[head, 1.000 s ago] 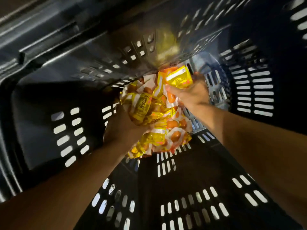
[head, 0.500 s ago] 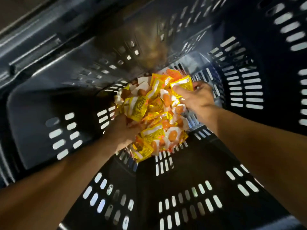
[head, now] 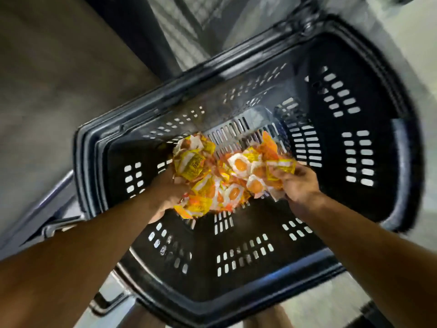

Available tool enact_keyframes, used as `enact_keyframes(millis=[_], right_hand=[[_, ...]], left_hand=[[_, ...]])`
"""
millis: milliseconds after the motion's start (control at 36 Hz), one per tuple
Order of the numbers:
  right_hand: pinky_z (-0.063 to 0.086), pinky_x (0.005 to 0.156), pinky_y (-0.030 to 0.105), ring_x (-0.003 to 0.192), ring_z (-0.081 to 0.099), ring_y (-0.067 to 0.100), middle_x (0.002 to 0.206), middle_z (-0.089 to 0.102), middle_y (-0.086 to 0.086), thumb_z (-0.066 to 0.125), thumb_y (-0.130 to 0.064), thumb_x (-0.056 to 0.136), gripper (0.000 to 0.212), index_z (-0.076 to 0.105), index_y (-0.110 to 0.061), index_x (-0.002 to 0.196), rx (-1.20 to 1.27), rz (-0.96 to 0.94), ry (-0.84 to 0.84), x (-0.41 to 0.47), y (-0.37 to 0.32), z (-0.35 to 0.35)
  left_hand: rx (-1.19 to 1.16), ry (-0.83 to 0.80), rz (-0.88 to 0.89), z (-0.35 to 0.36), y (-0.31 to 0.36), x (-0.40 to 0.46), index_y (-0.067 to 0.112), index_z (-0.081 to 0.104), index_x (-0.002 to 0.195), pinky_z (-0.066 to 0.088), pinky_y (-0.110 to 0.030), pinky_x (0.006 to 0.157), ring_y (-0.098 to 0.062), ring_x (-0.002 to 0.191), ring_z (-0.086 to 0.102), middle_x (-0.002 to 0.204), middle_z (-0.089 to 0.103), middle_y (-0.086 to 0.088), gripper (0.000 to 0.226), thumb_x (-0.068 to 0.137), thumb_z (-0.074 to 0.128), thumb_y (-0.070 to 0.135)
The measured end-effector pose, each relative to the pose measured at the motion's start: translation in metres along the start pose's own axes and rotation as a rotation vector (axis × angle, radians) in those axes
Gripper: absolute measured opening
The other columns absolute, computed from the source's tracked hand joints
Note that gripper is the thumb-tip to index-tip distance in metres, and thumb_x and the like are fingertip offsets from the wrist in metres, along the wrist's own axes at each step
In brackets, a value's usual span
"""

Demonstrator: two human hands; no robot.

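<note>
A heap of small yellow, orange and white snack packets point(head: 227, 176) hangs between my two hands inside a black slotted plastic basket point(head: 359, 159). My left hand point(head: 165, 192) grips the left side of the heap from below, fingers buried among the packets. On the right side, my right hand point(head: 298, 183) pinches packets, with a yellow one point(head: 281, 168) at its fingertips. The heap is held above the basket's floor point(head: 238, 131), which shows bare behind it.
The basket's rim point(head: 179, 76) runs across the top and its near rim point(head: 236, 301) lies close to me. A metal handle bar point(head: 56, 204) sticks out at the left. Brown floor point(head: 59, 67) lies beyond the basket at upper left.
My view has pulled back and up, so the whole basket and the floor show now. Both hands have lifted the packets toward me, and the heap has spread wider between them.
</note>
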State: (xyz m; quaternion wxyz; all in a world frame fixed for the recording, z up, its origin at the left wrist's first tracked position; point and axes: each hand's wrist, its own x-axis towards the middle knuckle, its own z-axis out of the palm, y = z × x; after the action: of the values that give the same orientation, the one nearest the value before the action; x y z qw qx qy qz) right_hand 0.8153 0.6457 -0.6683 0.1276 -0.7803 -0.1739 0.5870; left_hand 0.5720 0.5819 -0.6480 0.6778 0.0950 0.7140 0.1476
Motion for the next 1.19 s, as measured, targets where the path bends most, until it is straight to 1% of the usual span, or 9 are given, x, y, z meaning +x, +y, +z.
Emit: enact_keyframes(millis=[56,111,194,278,417,583,861,1000,1194], right_hand=[[0.062,0.078,0.041,0.092,0.071,0.031,0.112,0.073,0.017,0.07,-0.004,0.092,0.018,0.07,-0.007,0.111,0.018,0.002,0.008,-0.021,-0.005,-0.005],[0.056,0.095,0.054,0.108,0.069,0.037,0.118,0.071,0.021,0.068,-0.001,0.093,0.017,0.069,-0.01,0.107,0.052,-0.004,0.033,-0.043,-0.012,-0.01],[0.06,0.086,0.044,0.106,0.069,0.036,0.117,0.071,0.021,0.068,-0.002,0.093,0.018,0.069,-0.008,0.11,0.078,-0.013,0.07,-0.076,-0.024,-0.018],[0.059,0.06,0.02,0.082,0.07,0.019,0.098,0.074,0.009,0.069,-0.004,0.092,0.024,0.07,-0.004,0.117,0.094,-0.06,0.078,-0.109,-0.038,-0.032],[0.056,0.095,0.053,0.104,0.07,0.038,0.107,0.074,0.017,0.071,-0.002,0.09,0.029,0.07,-0.001,0.119,0.127,-0.127,0.023,-0.173,-0.064,-0.058],[0.06,0.083,0.039,0.09,0.07,0.027,0.105,0.073,0.017,0.069,-0.001,0.09,0.035,0.066,0.002,0.125,0.155,-0.219,-0.089,-0.263,-0.099,-0.094],[0.058,0.088,0.039,0.102,0.073,0.024,0.113,0.076,0.009,0.075,-0.017,0.086,0.041,0.069,-0.01,0.126,0.09,-0.37,-0.242,-0.424,-0.162,-0.137],[0.057,0.092,0.04,0.105,0.072,0.024,0.112,0.077,0.008,0.073,-0.017,0.09,0.033,0.07,-0.011,0.122,0.027,-0.47,-0.282,-0.498,-0.185,-0.148],[0.059,0.065,0.02,0.091,0.076,0.014,0.1,0.079,-0.001,0.076,-0.025,0.086,0.028,0.074,-0.018,0.114,-0.123,-0.576,-0.447,-0.563,-0.204,-0.144]], left_hand=[[-0.051,-0.008,0.018,-0.002,0.002,-0.017,0.007,0.046,0.144,0.06,-0.031,0.064,-0.028,0.096,0.065,0.127,0.062,-0.022,0.059,0.09,0.055,-0.014],[-0.088,0.052,0.035,-0.002,0.006,-0.029,0.005,0.049,0.142,0.061,-0.041,0.08,-0.033,0.105,0.065,0.131,0.061,-0.022,0.057,0.089,0.058,-0.014],[-0.115,0.12,0.021,-0.002,0.012,-0.054,0.012,0.051,0.14,0.051,-0.059,0.099,-0.038,0.117,0.062,0.132,0.063,-0.018,0.055,0.09,0.066,-0.006],[-0.172,0.139,0.011,-0.002,0.018,-0.087,0.021,0.055,0.135,0.057,-0.051,0.086,-0.024,0.099,0.067,0.122,0.068,-0.007,0.055,0.087,0.073,0.001],[-0.255,0.14,0.045,-0.008,0.034,-0.159,0.028,0.063,0.11,0.055,-0.028,0.059,0.001,0.059,0.062,0.095,0.074,0.009,0.038,0.082,0.077,0.007],[-0.461,0.132,0.151,-0.007,0.069,-0.277,0.015,0.061,0.125,0.057,-0.048,0.091,-0.03,0.105,0.069,0.12,0.071,-0.011,0.04,0.089,0.067,-0.001],[-0.6,0.114,0.414,-0.021,0.092,-0.461,0.007,0.056,0.134,0.057,-0.027,0.07,-0.016,0.083,0.071,0.111,0.071,-0.004,0.043,0.092,0.061,-0.001],[-0.723,0.137,0.521,-0.025,0.081,-0.547,0.006,0.056,0.13,0.048,-0.055,0.094,-0.041,0.109,0.062,0.126,0.063,-0.02,0.056,0.08,0.078,0.019],[-0.786,0.267,0.554,-0.036,0.026,-0.618,0.036,0.053,0.138,0.041,-0.062,0.107,-0.032,0.125,0.061,0.138,0.063,-0.002,0.053,0.09,0.074,0.037]])
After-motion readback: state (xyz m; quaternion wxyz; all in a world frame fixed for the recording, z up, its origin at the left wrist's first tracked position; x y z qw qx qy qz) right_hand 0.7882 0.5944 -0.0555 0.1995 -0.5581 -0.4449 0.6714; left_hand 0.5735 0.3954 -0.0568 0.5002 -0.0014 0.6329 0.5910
